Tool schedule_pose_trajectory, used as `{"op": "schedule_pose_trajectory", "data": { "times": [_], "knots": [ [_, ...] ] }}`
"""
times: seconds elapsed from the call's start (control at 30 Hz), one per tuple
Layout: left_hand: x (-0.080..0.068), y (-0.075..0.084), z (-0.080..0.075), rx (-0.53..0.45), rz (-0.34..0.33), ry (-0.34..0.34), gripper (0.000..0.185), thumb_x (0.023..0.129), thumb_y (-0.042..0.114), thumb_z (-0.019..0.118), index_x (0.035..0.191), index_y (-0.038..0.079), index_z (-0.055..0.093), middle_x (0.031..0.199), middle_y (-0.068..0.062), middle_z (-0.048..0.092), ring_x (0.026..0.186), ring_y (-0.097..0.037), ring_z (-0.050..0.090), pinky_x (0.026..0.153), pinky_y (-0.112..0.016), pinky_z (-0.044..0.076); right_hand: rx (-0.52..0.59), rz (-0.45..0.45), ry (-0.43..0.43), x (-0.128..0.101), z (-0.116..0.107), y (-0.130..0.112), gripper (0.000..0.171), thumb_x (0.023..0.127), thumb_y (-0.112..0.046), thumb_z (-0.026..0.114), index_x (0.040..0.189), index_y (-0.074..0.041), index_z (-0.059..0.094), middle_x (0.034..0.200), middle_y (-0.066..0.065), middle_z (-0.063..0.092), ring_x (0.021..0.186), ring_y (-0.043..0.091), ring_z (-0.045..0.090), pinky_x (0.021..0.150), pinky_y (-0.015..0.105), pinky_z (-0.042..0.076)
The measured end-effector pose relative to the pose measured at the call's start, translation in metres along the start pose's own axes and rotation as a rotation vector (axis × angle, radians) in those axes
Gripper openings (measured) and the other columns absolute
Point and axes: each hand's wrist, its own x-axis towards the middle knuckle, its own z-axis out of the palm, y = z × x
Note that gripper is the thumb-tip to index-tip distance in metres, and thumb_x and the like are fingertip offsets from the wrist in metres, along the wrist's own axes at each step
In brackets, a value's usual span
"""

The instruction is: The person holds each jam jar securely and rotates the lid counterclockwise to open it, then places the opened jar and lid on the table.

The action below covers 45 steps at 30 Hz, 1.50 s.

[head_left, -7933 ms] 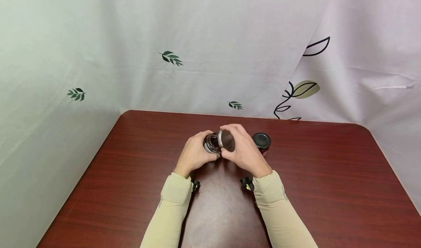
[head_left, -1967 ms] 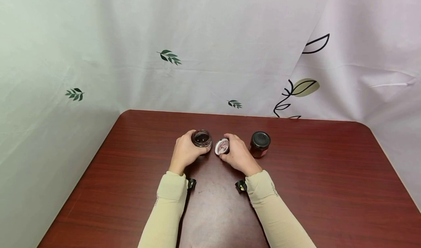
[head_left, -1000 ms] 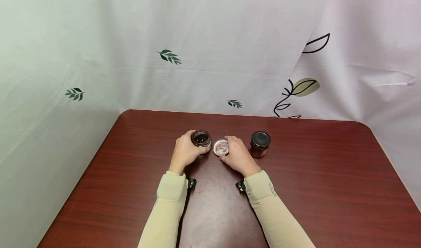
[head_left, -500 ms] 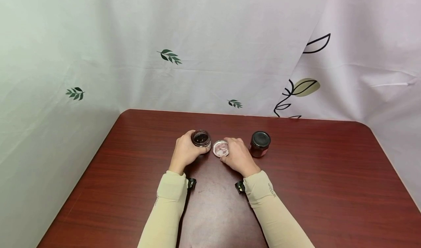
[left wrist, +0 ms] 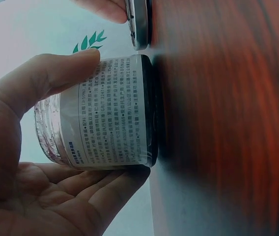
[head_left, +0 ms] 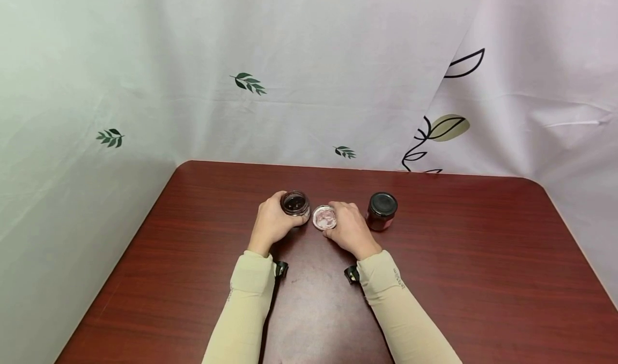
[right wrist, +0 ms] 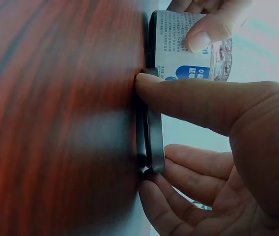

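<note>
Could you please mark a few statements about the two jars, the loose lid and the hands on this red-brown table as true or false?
1. The left hand grips the open glass jar with the white printed label, which stands on the red-brown wooden table. True.
2. The round metal lid lies inside-up on the table, held at its rim by the right hand. True.
3. The lid is screwed onto the open jar. False: it lies on the table beside that jar.
4. The second jar with the black lid is held by the right hand. False: it stands closed beside that hand; whether they touch cannot be told.
5. The open jar lies on its side. False: it stands upright.
</note>
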Motion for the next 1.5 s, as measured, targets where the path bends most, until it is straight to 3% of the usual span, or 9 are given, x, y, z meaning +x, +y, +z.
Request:
{"op": "schedule_pose_trajectory", "data": {
  "times": [0.33, 0.9, 1.23, 1.5],
  "knots": [
    [-0.0002, 0.0009, -0.0003, -0.003, -0.004, -0.006, 0.076, 0.068, 0.026, 0.09, 0.132, 0.0, 0.059, 0.115, -0.018, 0.069, 0.106, -0.035, 0.065, 0.092, -0.048, 0.051, 0.014, 0.048, -0.006, -0.0009, -0.0005, -0.002, 0.078, 0.072, -0.014, 0.09, 0.14, -0.001, 0.054, 0.128, 0.02, 0.064, 0.12, 0.038, 0.055, 0.097, 0.048, 0.048],
    [-0.0004, -0.0002, -0.0002, 0.005, -0.028, -0.022, 0.079, 0.069, 0.027, 0.09, 0.135, 0.001, 0.056, 0.118, -0.019, 0.067, 0.109, -0.035, 0.063, 0.094, -0.048, 0.049, 0.035, 0.124, -0.035, 0.0007, -0.0019, -0.0015, 0.083, 0.071, -0.019, 0.093, 0.143, -0.004, 0.055, 0.13, 0.018, 0.063, 0.125, 0.035, 0.052, 0.104, 0.047, 0.044],
    [-0.0002, -0.001, -0.001, -0.019, -0.042, -0.056, 0.083, 0.069, 0.023, 0.091, 0.139, 0.001, 0.052, 0.125, -0.019, 0.065, 0.115, -0.034, 0.061, 0.098, -0.048, 0.047, 0.061, 0.113, -0.033, -0.0017, -0.003, -0.0013, 0.083, 0.07, -0.019, 0.093, 0.142, -0.005, 0.055, 0.13, 0.018, 0.062, 0.127, 0.035, 0.052, 0.104, 0.048, 0.043],
    [0.0011, -0.0035, -0.0033, -0.036, 0.014, -0.082, 0.1, 0.068, 0.025, 0.093, 0.15, 0.003, 0.04, 0.137, -0.02, 0.057, 0.125, -0.036, 0.055, 0.104, -0.051, 0.043, 0.07, 0.076, -0.035, -0.0016, -0.0065, -0.0037, 0.082, 0.07, -0.019, 0.093, 0.141, -0.004, 0.055, 0.133, 0.017, 0.061, 0.127, 0.038, 0.052, 0.103, 0.049, 0.043]
  ]
}}
